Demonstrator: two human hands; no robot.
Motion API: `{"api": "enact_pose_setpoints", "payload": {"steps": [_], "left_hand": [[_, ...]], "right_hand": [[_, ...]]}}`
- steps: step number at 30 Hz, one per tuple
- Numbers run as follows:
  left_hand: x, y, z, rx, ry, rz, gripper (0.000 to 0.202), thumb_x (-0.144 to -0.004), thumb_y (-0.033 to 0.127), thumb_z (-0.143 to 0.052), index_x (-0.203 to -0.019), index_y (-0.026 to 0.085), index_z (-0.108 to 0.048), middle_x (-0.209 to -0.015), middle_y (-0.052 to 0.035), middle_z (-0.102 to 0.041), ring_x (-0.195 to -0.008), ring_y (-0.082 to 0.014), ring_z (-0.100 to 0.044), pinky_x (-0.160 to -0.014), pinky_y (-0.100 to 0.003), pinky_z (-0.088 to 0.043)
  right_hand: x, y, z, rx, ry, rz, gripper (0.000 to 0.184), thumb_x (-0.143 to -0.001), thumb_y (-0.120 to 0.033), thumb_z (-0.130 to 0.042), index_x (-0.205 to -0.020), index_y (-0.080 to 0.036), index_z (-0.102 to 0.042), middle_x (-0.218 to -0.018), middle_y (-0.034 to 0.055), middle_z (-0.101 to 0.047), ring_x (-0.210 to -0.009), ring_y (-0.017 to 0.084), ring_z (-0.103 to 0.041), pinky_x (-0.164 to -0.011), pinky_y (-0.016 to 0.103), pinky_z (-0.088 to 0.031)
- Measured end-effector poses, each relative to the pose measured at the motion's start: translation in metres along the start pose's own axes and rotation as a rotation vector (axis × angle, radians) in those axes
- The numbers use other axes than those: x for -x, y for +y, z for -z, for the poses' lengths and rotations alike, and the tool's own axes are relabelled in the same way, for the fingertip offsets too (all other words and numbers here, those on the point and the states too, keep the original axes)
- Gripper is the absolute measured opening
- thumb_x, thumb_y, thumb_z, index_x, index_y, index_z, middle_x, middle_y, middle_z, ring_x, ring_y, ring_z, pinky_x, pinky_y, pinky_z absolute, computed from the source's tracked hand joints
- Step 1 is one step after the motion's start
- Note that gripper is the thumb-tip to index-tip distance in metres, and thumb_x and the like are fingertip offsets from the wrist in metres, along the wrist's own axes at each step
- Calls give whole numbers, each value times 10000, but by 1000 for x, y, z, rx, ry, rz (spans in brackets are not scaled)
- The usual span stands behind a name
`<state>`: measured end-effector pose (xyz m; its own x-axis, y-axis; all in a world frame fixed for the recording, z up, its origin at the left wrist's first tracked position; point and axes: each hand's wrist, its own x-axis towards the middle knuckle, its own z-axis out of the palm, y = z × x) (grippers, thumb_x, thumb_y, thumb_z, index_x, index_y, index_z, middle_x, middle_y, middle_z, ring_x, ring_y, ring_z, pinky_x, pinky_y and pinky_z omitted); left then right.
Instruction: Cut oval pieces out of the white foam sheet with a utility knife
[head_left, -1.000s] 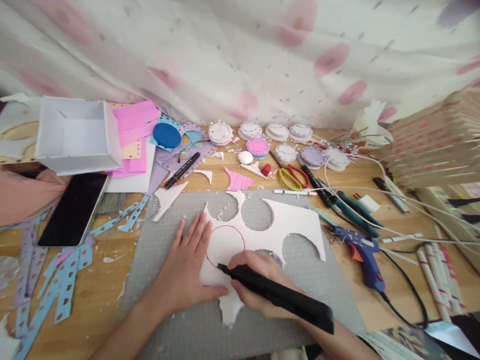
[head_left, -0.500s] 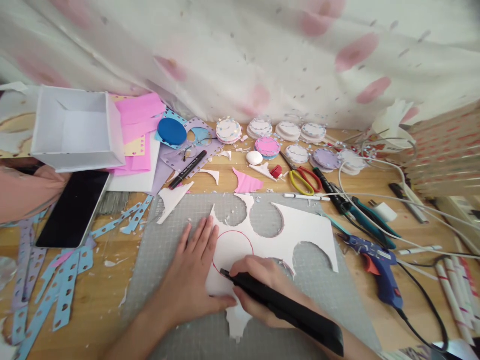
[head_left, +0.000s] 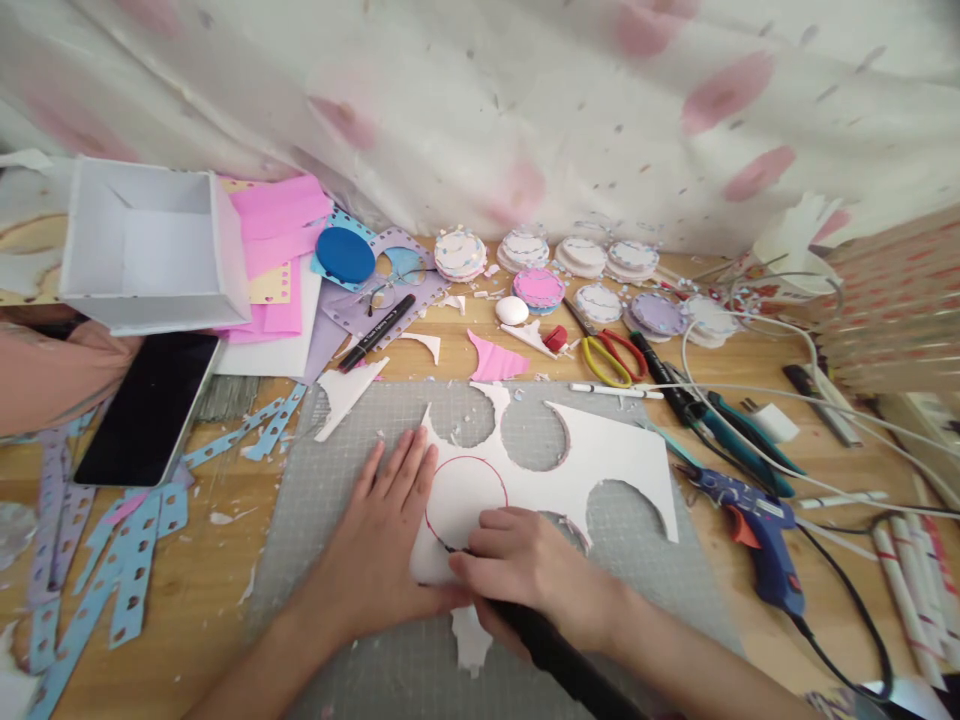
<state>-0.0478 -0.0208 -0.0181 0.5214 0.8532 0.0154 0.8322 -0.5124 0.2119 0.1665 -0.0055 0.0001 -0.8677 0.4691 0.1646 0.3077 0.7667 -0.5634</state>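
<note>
My left hand (head_left: 386, 535) lies flat on a white foam board (head_left: 544, 475), fingers stretched out to the left of a circle drawn in red. In my right hand (head_left: 529, 570) is a long, thick-handled black cutter (head_left: 555, 655), its thin dark tip touching the lower left part of the red line. Several round openings are cut out of the board's upper and right edges. Beneath it is a grey gridded cutting mat (head_left: 300, 520). A ragged white offcut (head_left: 471, 640) lies just below my hands.
Behind the mat stand several decorated white discs (head_left: 581, 257), scissors (head_left: 611, 350) and a black marker (head_left: 377, 332). To the right are a blue glue gun (head_left: 757, 530), pliers (head_left: 750, 440) and cables. A phone (head_left: 146, 410) and white box (head_left: 154, 250) sit left.
My right hand has turned, and the black cutter's handle now points more steeply toward me. Its tip stays close to the circle's lower left. My left hand keeps its place on the board.
</note>
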Motion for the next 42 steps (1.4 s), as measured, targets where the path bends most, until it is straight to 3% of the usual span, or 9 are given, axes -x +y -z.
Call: {"api": "enact_pose_setpoints", "payload": {"steps": [4, 15, 31, 34, 36, 39, 42], "left_hand": [[0, -2, -1, -11, -4, 2, 1235, -663, 887, -405, -1503, 6, -200, -1599, -244, -132, -1484, -354, -102, -1184, -503, -20], [-1, -2, -3, -22, -10, 7, 1265, -643, 912, -389, -1510, 16, -177, -1605, -237, -106, -1486, -351, -85, -1184, -502, -16], [-1, -1, 0, 11, -22, 13, 1249, -638, 877, -475, -1519, 50, -159, -1607, -229, -113, -1484, -354, -103, -1186, -527, -51], [0, -3, -1, 17, -18, 8, 1254, -637, 865, -497, -1522, 52, -141, -1607, -231, -107, -1481, -364, -114, -1182, -545, -62], [1, -2, -1, 11, -9, 7, 1258, -631, 854, -520, -1524, 57, -132, -1606, -231, -111, -1477, -370, -126, -1178, -562, -55], [-1, 5, -2, -5, 34, 33, 1251, -624, 847, -542, -1518, 61, -156, -1596, -236, -160, -1468, -376, -158, -1173, -583, -49], [-7, 13, 0, -4, 87, 53, 1210, -630, 862, -518, -1487, 53, -245, -1564, -255, -249, -1447, -388, -214, -1166, -599, -79]], "right_hand": [[-2, 8, 5, 31, 9, 123, 111, -845, -155, -534, -938, -185, -587, -704, 4, -591, -646, 170, -418, -585, 314, -270], [7, 12, 7, 12, 13, 147, 113, -865, -130, -524, -931, -163, -610, -681, 10, -575, -639, 166, -385, -588, 311, -282], [14, 28, 23, -132, -112, 205, 130, -896, -170, -485, -896, -198, -612, -699, 29, -573, -681, 182, -458, -631, 321, -337], [22, 32, 27, -343, 1, 116, 125, -855, -161, -488, -903, -203, -595, -695, 22, -575, -666, 170, -503, -629, 295, -383], [33, 34, 33, -482, 145, -31, 116, -833, -172, -512, -920, -213, -578, -716, 13, -579, -646, 156, -520, -598, 268, -397], [49, 28, 40, -558, 409, -349, 107, -847, -208, -560, -949, -234, -543, -753, -1, -578, -618, 141, -517, -556, 247, -393], [47, 13, 34, -550, 601, -499, 119, -851, -233, -586, -950, -237, -519, -759, -2, -603, -598, 136, -532, -525, 234, -394]]}}
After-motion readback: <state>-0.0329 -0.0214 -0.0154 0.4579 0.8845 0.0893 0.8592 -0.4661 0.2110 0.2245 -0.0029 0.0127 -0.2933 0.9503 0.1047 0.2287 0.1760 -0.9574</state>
